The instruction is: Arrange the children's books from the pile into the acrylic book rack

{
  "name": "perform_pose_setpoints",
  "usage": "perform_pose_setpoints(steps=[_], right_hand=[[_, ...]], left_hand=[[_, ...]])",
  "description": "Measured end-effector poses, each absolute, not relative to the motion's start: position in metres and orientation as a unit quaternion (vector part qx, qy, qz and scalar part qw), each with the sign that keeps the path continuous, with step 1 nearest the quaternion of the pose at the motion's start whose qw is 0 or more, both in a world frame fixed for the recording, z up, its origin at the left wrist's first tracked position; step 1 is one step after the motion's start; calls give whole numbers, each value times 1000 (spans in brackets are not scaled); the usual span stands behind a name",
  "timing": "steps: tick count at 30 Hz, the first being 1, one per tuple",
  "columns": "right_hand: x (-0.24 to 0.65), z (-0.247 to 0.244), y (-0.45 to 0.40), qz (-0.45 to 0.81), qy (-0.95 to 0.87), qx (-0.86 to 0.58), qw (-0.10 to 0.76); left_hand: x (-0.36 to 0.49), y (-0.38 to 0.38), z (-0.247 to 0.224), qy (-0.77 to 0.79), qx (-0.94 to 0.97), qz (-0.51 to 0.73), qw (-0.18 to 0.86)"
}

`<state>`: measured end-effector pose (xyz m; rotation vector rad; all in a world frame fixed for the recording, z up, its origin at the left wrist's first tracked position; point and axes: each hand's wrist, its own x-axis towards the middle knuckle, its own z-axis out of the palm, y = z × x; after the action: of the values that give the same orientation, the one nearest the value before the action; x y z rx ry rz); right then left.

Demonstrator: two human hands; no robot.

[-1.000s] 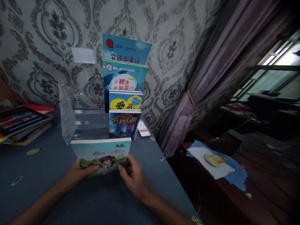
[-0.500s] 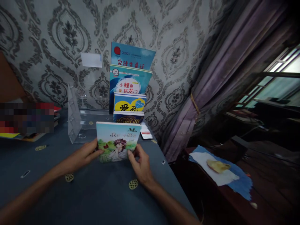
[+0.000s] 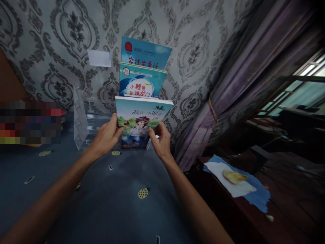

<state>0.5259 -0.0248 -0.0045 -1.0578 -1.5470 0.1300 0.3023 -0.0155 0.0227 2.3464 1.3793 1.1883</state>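
Between my two hands is a book with a green landscape and a cartoon figure on its cover, tilted slightly back. My left hand is closed on its left edge and my right hand pinches its lower right side. Behind it, a teal book and a taller blue book stand in steps on a clear plastic rack. Below the held book shows the lower part of a dark blue book. The yellow and blue book's cover is hidden.
The desk has a dark patterned cover. At the far left lies a book pile, partly blurred out. Patterned wallpaper rises behind the rack. A tied curtain hangs at right, near a blue cloth on a lower surface.
Both hands have lifted the held book up and forward, from in front of the rack to over the front books. It now covers the yellow and blue book and part of the dark blue one.
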Motion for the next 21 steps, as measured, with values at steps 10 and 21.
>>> perform_pose_setpoints(steps=[10, 21], right_hand=[[536, -27, -8, 66, -672, -474, 565], [544, -30, -3, 71, -686, -523, 500]], left_hand=[[305, 0, 4, 456, 792, 399, 77], [307, 8, -11, 465, 800, 365, 105]])
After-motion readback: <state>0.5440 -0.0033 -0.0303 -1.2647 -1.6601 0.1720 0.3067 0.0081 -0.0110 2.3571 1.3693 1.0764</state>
